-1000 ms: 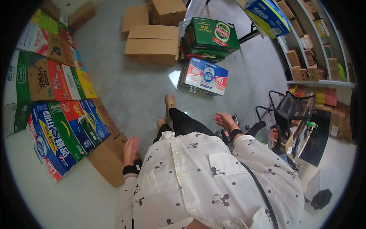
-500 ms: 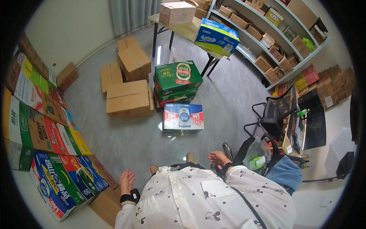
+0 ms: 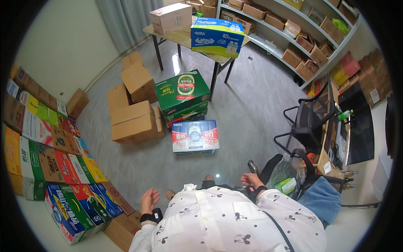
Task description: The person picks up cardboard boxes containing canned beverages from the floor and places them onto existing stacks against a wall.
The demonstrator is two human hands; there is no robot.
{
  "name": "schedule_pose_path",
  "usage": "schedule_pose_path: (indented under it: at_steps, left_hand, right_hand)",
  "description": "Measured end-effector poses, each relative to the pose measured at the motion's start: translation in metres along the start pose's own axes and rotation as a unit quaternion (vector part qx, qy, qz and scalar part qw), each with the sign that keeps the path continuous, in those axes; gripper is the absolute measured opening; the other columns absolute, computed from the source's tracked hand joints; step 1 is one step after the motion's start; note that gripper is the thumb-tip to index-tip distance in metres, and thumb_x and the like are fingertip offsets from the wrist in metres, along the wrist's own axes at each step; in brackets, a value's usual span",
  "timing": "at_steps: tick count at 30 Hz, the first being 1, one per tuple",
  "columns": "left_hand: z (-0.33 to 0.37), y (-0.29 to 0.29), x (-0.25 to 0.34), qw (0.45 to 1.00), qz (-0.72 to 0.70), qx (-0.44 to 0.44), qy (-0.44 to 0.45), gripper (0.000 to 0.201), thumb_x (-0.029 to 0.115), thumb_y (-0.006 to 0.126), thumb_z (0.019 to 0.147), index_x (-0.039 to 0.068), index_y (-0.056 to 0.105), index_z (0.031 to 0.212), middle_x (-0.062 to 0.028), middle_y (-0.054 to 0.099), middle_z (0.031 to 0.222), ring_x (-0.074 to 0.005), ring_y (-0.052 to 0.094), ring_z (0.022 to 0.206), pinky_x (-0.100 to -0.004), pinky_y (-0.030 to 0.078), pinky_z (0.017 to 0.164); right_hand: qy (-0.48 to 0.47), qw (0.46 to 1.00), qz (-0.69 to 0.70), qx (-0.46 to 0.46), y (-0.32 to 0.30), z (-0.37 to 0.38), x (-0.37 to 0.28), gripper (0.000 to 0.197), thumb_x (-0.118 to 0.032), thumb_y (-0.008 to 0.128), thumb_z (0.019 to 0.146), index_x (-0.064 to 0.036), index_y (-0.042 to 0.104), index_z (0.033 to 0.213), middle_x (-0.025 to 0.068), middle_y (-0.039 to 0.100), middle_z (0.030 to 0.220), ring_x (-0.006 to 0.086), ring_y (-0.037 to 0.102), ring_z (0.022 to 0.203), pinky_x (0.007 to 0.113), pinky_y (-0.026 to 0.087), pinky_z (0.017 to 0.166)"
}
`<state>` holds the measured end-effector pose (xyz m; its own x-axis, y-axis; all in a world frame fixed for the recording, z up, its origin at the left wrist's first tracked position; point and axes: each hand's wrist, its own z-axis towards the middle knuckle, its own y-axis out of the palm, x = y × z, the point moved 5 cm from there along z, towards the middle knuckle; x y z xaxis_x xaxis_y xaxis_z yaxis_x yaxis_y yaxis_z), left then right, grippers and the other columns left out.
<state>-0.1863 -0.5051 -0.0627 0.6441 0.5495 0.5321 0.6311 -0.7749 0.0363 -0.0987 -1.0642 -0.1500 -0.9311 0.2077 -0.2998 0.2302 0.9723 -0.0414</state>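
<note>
Both of my hands hang free in front of my white printed shirt. My left hand [image 3: 149,200] has its fingers apart and holds nothing; the stacked drink cartons [image 3: 75,210] by the left wall are nearest to it. My right hand [image 3: 252,179] is empty too, fingers loosely stretched, beside a dark shiny bottle-like object [image 3: 252,166]. Ahead on the floor stands a blue, white and red beer carton [image 3: 195,136], touched by neither hand. Just behind it is a stack of cartons topped by a green beer carton [image 3: 183,90].
Brown cardboard boxes [image 3: 132,122] sit left of the green stack. A folding table [image 3: 180,40] behind bears a pale box [image 3: 171,19] and a blue-green carton [image 3: 217,37]. Shelves [image 3: 277,52] line the back right. At right are a black chair [image 3: 308,126], a desk and a clear plastic bag [image 3: 285,176].
The view has shifted, with the table and cartons now further left in it. The beer carton looks slightly nearer. My hands stay empty.
</note>
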Motion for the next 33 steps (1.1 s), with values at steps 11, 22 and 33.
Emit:
schedule_pose_path:
  at_steps: [11, 22, 33]
  left_hand:
    - [-0.009, 0.059, 0.007, 0.998, 0.063, -0.010, -0.001, 0.031, 0.024, 0.050, 0.088, 0.007, 0.049, 0.114, -0.0102, 0.059, 0.101, -0.0203, 0.061, 0.085, -0.0324, 0.050, 0.070]
    - [-0.030, 0.061, 0.026, 0.999, 0.048, 0.006, 0.026, 0.035, 0.026, 0.051, 0.088, 0.005, 0.048, 0.116, -0.0114, 0.057, 0.106, -0.0220, 0.060, 0.090, -0.0324, 0.051, 0.072]
    - [-0.024, 0.063, 0.003, 0.999, -0.025, 0.026, 0.038, 0.036, 0.025, 0.050, 0.088, 0.004, 0.048, 0.117, -0.0122, 0.057, 0.107, -0.0219, 0.059, 0.092, -0.0333, 0.050, 0.075]
  right_hand:
    - [-0.014, 0.998, 0.057, -0.007, -0.027, 0.017, -0.038, 0.017, -0.016, 0.055, 0.084, -0.0025, 0.055, 0.094, 0.0077, 0.060, 0.085, 0.0177, 0.063, 0.076, 0.031, 0.052, 0.059]
    - [0.027, 0.999, 0.023, -0.036, 0.000, 0.027, -0.047, 0.013, -0.014, 0.055, 0.084, -0.0038, 0.055, 0.092, 0.0080, 0.061, 0.082, 0.0189, 0.062, 0.068, 0.032, 0.052, 0.058]
    - [-0.021, 0.996, 0.014, -0.085, 0.006, 0.039, -0.114, 0.021, -0.016, 0.054, 0.084, -0.0030, 0.054, 0.100, 0.0086, 0.061, 0.092, 0.0210, 0.062, 0.081, 0.034, 0.052, 0.067]
